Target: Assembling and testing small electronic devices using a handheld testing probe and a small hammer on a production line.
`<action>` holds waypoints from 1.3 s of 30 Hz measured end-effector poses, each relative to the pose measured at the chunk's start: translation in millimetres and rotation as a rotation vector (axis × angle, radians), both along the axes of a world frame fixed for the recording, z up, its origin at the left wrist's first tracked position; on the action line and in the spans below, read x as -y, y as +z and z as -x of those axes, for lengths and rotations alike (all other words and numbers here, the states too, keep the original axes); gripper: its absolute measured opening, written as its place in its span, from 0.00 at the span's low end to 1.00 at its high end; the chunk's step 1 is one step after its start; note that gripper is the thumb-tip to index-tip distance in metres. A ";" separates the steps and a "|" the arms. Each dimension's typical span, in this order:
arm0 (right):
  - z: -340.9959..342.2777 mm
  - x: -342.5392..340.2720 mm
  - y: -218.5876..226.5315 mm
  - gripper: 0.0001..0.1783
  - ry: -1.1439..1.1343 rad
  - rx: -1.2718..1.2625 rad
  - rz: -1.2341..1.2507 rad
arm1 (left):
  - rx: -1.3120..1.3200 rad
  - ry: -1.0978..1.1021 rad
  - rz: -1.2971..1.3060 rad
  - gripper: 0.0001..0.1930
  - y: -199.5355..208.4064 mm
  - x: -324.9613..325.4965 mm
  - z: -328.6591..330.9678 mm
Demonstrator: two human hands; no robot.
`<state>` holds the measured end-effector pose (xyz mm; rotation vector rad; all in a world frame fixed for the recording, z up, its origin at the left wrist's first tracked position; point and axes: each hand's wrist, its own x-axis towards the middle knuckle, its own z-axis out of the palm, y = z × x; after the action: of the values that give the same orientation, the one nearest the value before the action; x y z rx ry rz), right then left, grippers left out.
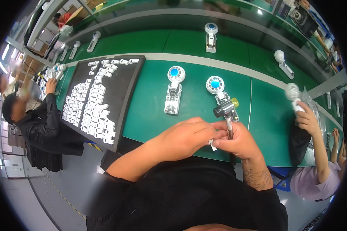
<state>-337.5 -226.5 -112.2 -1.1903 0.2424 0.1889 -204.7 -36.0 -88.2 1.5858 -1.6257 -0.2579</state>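
Observation:
My left hand is closed, its fingertips meeting those of my right hand at a small white plastic part. Wrapped by the fingers of my right hand is the handle of a small mallet with a black face and a yellow face. The mallet head is over a handheld fan with a blue hub, whose open handle it partly covers. To the left, a second handheld fan lies on the green bench with its handle's inside showing. Part of the white piece is hidden by my fingers.
On the left a black tray holds many white plastic parts in rows. Beyond the bench's pale rail, more fans lie on a green belt. Co-workers sit on both sides; one person's hand at the right holds a white fan.

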 end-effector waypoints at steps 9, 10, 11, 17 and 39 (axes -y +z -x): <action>7.6 8.1 -3.4 0.22 0.052 -0.001 0.126 | 0.160 0.720 -0.245 0.30 -14.8 -15.5 -40.2; 6.6 9.8 -4.8 0.22 0.062 0.043 0.092 | 0.364 0.857 -0.238 0.32 -30.4 -16.5 -55.5; 8.7 11.0 -1.1 0.22 0.020 0.024 0.106 | 0.380 0.897 -0.300 0.32 -42.0 -17.0 -63.7; 17.3 10.5 10.8 0.21 0.043 0.046 0.013 | -0.005 0.915 -0.639 0.31 -39.0 -5.0 -72.7; 111.3 231.2 -58.6 0.23 -0.965 -0.242 0.266 | -1.432 -0.061 -0.058 0.29 -51.2 -67.8 -58.9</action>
<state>-448.8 -457.8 -170.8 -1.1892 1.0436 -0.5631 -145.8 31.9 -139.4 0.8876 -0.5093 -1.1515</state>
